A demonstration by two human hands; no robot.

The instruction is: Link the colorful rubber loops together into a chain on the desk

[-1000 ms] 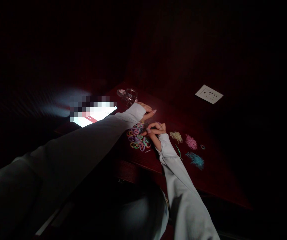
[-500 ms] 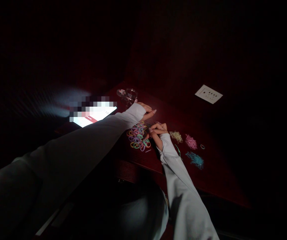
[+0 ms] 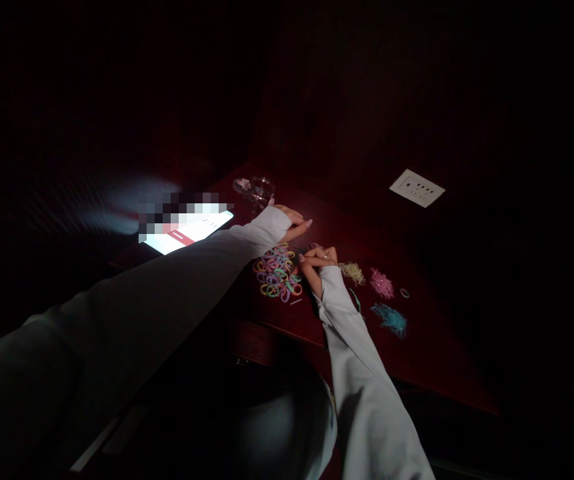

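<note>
A heap of colourful hair ties [image 3: 277, 275] lies on the dark red table [image 3: 297, 320]. Beyond the heap, my left hand [image 3: 294, 222] hovers or rests with its fingers stretched out to the right; nothing shows in it. On the heap's right side, my right hand [image 3: 321, 259] has bent fingers, thumb and forefinger together at the edge of the ties. Whatever is between those fingertips is too dark and small to make out. Right of that hand lie small piles of thin elastic bands: pale yellow [image 3: 353, 273], pink [image 3: 381, 284] and blue [image 3: 391, 320].
A lit phone [image 3: 197, 230] stands left of the heap, partly behind my left sleeve. A clear jar [image 3: 263, 190] sits at the back. One pale green ring [image 3: 405, 293] lies beside the pink bands. A white socket plate [image 3: 417, 188] is on the dark wall.
My right hand's fingers have shifted slightly, the forefinger and thumb moving a little up and away from the hair ties. My left hand looks the same.
</note>
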